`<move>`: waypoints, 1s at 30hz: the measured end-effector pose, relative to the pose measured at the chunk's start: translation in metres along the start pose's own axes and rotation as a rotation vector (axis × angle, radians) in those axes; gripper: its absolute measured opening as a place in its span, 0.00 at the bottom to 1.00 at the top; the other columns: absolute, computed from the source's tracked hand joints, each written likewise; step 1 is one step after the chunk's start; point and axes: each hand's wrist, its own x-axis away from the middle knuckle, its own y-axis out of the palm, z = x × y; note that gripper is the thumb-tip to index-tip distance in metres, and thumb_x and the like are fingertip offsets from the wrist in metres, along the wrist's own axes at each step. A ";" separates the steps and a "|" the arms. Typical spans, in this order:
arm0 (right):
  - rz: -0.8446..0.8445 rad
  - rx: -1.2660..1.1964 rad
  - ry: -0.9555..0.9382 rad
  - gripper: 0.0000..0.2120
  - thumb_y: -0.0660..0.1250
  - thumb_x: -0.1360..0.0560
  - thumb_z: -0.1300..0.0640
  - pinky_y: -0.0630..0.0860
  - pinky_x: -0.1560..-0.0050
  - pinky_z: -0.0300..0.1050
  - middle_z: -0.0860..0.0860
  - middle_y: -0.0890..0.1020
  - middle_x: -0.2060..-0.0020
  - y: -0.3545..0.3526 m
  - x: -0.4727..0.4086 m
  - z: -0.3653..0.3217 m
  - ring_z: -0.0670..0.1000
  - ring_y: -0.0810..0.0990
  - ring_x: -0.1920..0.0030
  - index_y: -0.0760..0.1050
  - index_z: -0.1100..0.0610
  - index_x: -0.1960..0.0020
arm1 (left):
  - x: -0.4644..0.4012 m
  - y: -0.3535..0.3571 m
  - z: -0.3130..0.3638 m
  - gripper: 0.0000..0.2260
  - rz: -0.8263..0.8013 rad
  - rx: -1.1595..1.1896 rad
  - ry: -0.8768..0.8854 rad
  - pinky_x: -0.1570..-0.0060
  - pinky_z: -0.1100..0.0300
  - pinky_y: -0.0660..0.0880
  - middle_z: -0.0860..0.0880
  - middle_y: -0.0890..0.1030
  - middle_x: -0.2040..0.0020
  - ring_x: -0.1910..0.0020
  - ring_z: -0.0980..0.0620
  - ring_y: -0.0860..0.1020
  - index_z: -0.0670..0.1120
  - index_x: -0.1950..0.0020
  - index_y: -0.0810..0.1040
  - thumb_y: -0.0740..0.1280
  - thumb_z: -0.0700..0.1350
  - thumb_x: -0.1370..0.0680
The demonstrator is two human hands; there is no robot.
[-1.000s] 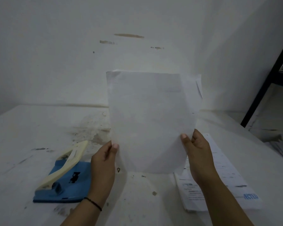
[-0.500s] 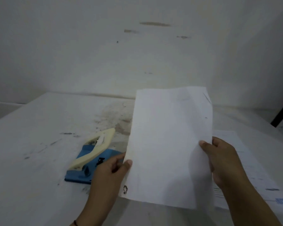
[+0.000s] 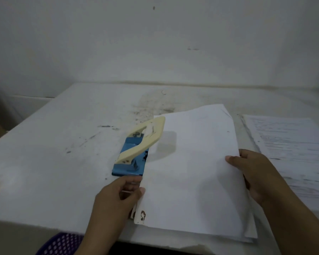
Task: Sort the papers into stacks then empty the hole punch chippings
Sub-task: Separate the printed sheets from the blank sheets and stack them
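Currently gripping blank sheets: left hand pinched on 9 o'clock edge, right hand clamped on 3 o'clock edge. Punch touching at 10 o'clock, printed stack at 2. Risk: sheets snagging punch lever, pile skewing off near edge w/ loose grip.

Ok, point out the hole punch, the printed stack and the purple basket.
hole punch (image 3: 136,150): head view, on the cream lever.
printed stack (image 3: 291,153): head view, on the top sheet's printed face.
purple basket (image 3: 63,243): head view, on its perforated wall at the bottom edge.
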 end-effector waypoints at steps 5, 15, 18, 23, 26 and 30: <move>0.000 0.031 -0.041 0.04 0.66 0.27 0.62 0.77 0.56 0.50 0.57 0.85 0.58 0.015 0.005 -0.001 0.60 0.83 0.56 0.80 0.58 0.56 | -0.001 -0.015 -0.006 0.10 0.014 -0.095 0.016 0.61 0.65 0.76 0.56 0.83 0.65 0.62 0.60 0.81 0.59 0.58 0.80 0.73 0.42 0.30; 0.004 0.006 -0.021 0.05 0.66 0.27 0.64 0.79 0.56 0.51 0.55 0.85 0.60 0.041 0.007 0.000 0.59 0.83 0.56 0.80 0.58 0.57 | -0.010 -0.035 -0.009 0.12 0.058 -0.170 0.066 0.65 0.70 0.72 0.68 0.80 0.64 0.63 0.70 0.78 0.61 0.60 0.78 0.72 0.42 0.29; 0.010 0.017 -0.019 0.05 0.65 0.27 0.65 0.78 0.50 0.58 0.57 0.85 0.59 0.043 0.008 -0.001 0.61 0.83 0.55 0.80 0.59 0.57 | -0.012 -0.037 -0.012 0.10 0.052 -0.173 0.070 0.66 0.74 0.72 0.66 0.81 0.64 0.64 0.68 0.78 0.59 0.59 0.79 0.72 0.42 0.29; 0.012 0.046 -0.019 0.06 0.65 0.28 0.65 0.78 0.48 0.62 0.58 0.85 0.59 0.045 0.009 -0.004 0.62 0.83 0.55 0.80 0.59 0.57 | -0.015 -0.039 -0.012 0.10 0.028 -0.188 0.058 0.71 0.68 0.73 0.62 0.82 0.65 0.68 0.64 0.79 0.58 0.59 0.78 0.71 0.42 0.29; 0.019 0.042 -0.020 0.06 0.65 0.28 0.65 0.78 0.50 0.60 0.58 0.85 0.59 0.045 0.009 -0.005 0.62 0.83 0.55 0.80 0.58 0.58 | -0.017 -0.039 -0.012 0.07 0.023 -0.194 0.040 0.75 0.71 0.72 0.62 0.82 0.66 0.70 0.64 0.79 0.55 0.59 0.78 0.71 0.42 0.29; 0.024 0.037 -0.010 0.05 0.66 0.28 0.65 0.78 0.50 0.59 0.58 0.85 0.59 0.044 0.009 -0.005 0.62 0.83 0.55 0.80 0.58 0.57 | -0.017 -0.038 -0.013 0.06 0.035 -0.172 0.007 0.76 0.68 0.71 0.62 0.82 0.66 0.70 0.61 0.80 0.54 0.59 0.78 0.72 0.43 0.29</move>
